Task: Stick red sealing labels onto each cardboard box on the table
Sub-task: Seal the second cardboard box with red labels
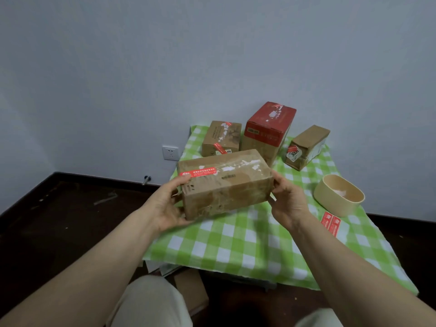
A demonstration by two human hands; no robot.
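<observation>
Now: long box held at both ends

The cardboard box (226,182) hangs just above the worktop (236,244), long axis left to right. The left hand (165,208) clasps its left end, thumb by the red label (198,172) on top. The right hand (290,204) curls its fingers (278,182) round the other end. Its card is scuffed, tape-scarred. Nearer the right hand lie spare labels (331,224).

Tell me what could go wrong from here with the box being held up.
The long box is held above the table only at its ends by the left hand and right hand; it could slip. The left thumb sits at the end of its red label, which might crease.
</observation>
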